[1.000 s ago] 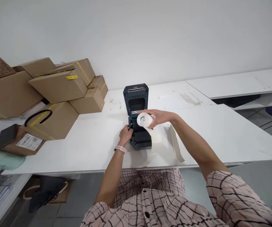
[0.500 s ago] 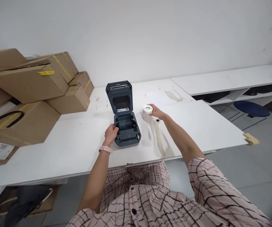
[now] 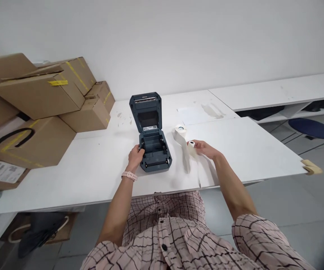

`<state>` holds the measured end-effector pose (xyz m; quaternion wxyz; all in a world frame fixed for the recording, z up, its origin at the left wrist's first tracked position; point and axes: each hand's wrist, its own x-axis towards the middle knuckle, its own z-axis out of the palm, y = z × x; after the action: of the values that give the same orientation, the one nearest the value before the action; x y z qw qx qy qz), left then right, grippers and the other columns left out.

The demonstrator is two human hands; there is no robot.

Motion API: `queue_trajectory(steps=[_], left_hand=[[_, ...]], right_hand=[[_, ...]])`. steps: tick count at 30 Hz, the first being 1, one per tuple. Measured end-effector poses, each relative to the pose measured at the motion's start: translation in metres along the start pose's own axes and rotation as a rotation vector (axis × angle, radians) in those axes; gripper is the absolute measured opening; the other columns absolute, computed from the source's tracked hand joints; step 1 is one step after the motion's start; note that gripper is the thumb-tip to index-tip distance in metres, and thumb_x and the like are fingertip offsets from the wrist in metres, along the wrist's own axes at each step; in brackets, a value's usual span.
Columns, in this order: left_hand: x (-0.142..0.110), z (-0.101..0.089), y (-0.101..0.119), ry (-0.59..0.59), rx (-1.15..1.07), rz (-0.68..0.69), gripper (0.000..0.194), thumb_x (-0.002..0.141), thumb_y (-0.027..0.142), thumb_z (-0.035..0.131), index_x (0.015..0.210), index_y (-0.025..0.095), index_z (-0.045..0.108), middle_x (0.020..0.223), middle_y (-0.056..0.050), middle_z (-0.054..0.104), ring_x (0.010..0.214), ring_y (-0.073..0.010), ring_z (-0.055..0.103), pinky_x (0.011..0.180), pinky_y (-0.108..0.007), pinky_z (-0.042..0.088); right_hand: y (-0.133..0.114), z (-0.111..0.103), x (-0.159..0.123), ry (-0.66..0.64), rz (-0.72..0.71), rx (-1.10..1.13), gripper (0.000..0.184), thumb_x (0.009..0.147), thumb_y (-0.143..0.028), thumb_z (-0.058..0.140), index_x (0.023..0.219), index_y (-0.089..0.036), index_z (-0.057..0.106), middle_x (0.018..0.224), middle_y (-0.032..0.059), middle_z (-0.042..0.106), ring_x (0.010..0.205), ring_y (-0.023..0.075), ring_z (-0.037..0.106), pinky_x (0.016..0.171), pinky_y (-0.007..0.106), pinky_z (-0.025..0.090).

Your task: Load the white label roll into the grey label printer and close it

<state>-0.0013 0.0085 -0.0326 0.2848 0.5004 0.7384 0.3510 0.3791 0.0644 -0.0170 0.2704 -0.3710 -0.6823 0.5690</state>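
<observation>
A dark label printer (image 3: pixel 154 157) stands on the white table with its lid (image 3: pixel 147 112) tipped up, so its inside shows. My left hand (image 3: pixel 135 156) grips the printer's left side wall, thumb over the edge. To the right of the printer, a larger white label roll (image 3: pixel 180 130) stands on the table, its loose strip trailing toward me. My right hand (image 3: pixel 204 149) has its fingers closed on a smaller paper roll (image 3: pixel 191 144) with a dark core. A strip hangs from this roll toward the table's front edge.
Cardboard boxes (image 3: pixel 40 93) are piled at the left. A sheet of paper (image 3: pixel 191 115) lies behind the rolls. Yellowish padding (image 3: pixel 311 167) covers the table's right corner. A blue stool (image 3: pixel 311 128) stands beyond it, near a white shelf (image 3: pixel 280 88).
My right hand has let go of the larger label roll and moved right and toward me to the smaller roll. My left hand stays on the printer. The view has shifted slightly.
</observation>
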Motion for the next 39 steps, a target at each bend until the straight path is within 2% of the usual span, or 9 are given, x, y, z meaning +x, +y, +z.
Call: queue_trajectory(steps=[5, 7, 9, 13, 18, 23, 30, 34, 39], left_hand=[[-0.005, 0.001, 0.002, -0.006, -0.072, -0.007, 0.042, 0.083, 0.029, 0.050, 0.120, 0.017, 0.065, 0.097, -0.008, 0.074, 0.084, -0.0218, 0.065, 0.071, -0.030, 0.045], [-0.006, 0.000, 0.004, -0.012, -0.078, -0.002, 0.043, 0.084, 0.030, 0.050, 0.122, 0.017, 0.064, 0.096, -0.007, 0.073, 0.084, -0.0218, 0.065, 0.070, -0.030, 0.044], [-0.007, -0.001, 0.006, -0.012, -0.054, -0.007, 0.043, 0.085, 0.031, 0.050, 0.123, 0.017, 0.064, 0.092, -0.006, 0.073, 0.084, -0.0222, 0.065, 0.071, -0.030, 0.044], [-0.005, -0.001, 0.007, -0.016, -0.025, -0.042, 0.042, 0.085, 0.031, 0.050, 0.123, 0.018, 0.064, 0.083, -0.005, 0.071, 0.082, -0.0227, 0.065, 0.072, -0.030, 0.044], [-0.004, 0.002, 0.005, -0.027, -0.098, -0.055, 0.042, 0.084, 0.032, 0.051, 0.123, 0.019, 0.063, 0.079, -0.003, 0.068, 0.074, -0.0212, 0.064, 0.068, -0.030, 0.043], [-0.005, 0.005, 0.003, -0.013, -0.129, -0.051, 0.041, 0.084, 0.032, 0.052, 0.121, 0.019, 0.063, 0.076, -0.003, 0.067, 0.073, -0.0209, 0.062, 0.068, -0.030, 0.043], [-0.006, 0.013, -0.002, 0.028, -0.321, -0.094, 0.045, 0.081, 0.038, 0.064, 0.121, 0.018, 0.063, 0.096, -0.008, 0.070, 0.082, -0.0207, 0.065, 0.071, -0.030, 0.048], [-0.003, 0.016, -0.002, -0.042, -0.537, -0.148, 0.057, 0.076, 0.037, 0.073, 0.127, 0.018, 0.058, 0.122, -0.013, 0.068, 0.101, -0.0220, 0.067, 0.081, -0.030, 0.052], [-0.001, 0.016, -0.004, -0.109, -0.605, -0.176, 0.058, 0.076, 0.038, 0.075, 0.128, 0.019, 0.056, 0.124, -0.014, 0.068, 0.103, -0.0225, 0.068, 0.082, -0.032, 0.054]], right_hand=[[-0.093, 0.024, 0.001, -0.236, -0.341, 0.013, 0.053, 0.087, -0.055, 0.067, 0.128, -0.023, 0.058, 0.115, 0.0118, 0.069, 0.097, 0.0240, 0.068, 0.079, 0.035, 0.054], [-0.125, 0.046, 0.022, -0.343, -0.439, -0.215, 0.054, 0.094, -0.052, 0.058, 0.139, -0.023, 0.052, 0.121, 0.0119, 0.068, 0.106, 0.0250, 0.065, 0.087, 0.037, 0.053], [-0.140, 0.077, 0.055, -0.315, -0.407, -0.557, 0.047, 0.098, -0.041, 0.053, 0.141, -0.022, 0.051, 0.124, 0.0121, 0.067, 0.111, 0.0270, 0.063, 0.093, 0.040, 0.050], [-0.126, 0.136, 0.122, -0.258, -0.150, -1.152, 0.043, 0.092, -0.021, 0.058, 0.135, -0.014, 0.057, 0.126, 0.0192, 0.067, 0.119, 0.0370, 0.062, 0.097, 0.047, 0.048], [-0.101, 0.158, 0.147, -0.318, -0.110, -1.230, 0.039, 0.086, -0.019, 0.066, 0.124, -0.013, 0.065, 0.121, 0.0197, 0.071, 0.115, 0.0389, 0.065, 0.099, 0.050, 0.048], [-0.092, 0.149, 0.113, -0.240, -0.290, -1.126, 0.046, 0.086, -0.007, 0.058, 0.131, -0.015, 0.063, 0.137, 0.0142, 0.064, 0.126, 0.0300, 0.060, 0.105, 0.042, 0.048], [-0.062, 0.157, 0.033, -0.069, -0.471, -0.894, 0.042, 0.097, -0.008, 0.041, 0.126, -0.020, 0.068, 0.139, 0.0108, 0.065, 0.131, 0.0273, 0.060, 0.105, 0.050, 0.053], [-0.050, 0.164, 0.021, -0.009, -0.496, -0.927, 0.053, 0.090, 0.003, 0.040, 0.132, -0.018, 0.065, 0.143, 0.0110, 0.062, 0.137, 0.0260, 0.056, 0.115, 0.051, 0.046], [-0.046, 0.165, 0.018, 0.032, -0.486, -0.914, 0.053, 0.091, 0.001, 0.043, 0.134, -0.021, 0.063, 0.145, 0.0107, 0.060, 0.136, 0.0269, 0.056, 0.114, 0.055, 0.045]])
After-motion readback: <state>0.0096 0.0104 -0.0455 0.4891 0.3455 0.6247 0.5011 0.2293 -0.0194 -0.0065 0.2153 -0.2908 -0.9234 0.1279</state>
